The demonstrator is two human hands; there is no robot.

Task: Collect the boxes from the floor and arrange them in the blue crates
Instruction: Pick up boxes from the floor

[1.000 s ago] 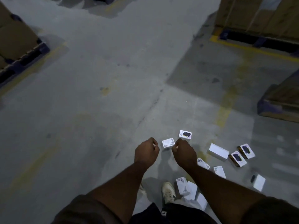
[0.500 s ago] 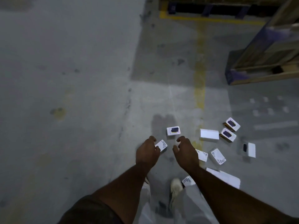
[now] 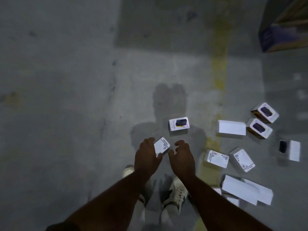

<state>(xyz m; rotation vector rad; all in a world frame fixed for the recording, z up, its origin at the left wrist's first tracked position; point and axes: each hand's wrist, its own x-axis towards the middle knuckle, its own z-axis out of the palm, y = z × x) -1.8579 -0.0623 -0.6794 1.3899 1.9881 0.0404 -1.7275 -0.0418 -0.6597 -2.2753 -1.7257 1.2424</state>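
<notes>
The left hand (image 3: 147, 154) covers the near end of the small white box (image 3: 162, 146) it grips, so the box's full outline is not visible; its label print is too small to read. The right hand (image 3: 182, 155) has its fingertips curled under, hiding them. Both forearms are cut off by the lower edge. The shoes (image 3: 175, 195) are partly hidden behind the forearms. The stacked white boxes (image 3: 246, 190) at lower right are motion-blurred, and their number cannot be told. The pallet (image 3: 283, 35) at upper right is cut off by the frame's edge and blurred.
</notes>
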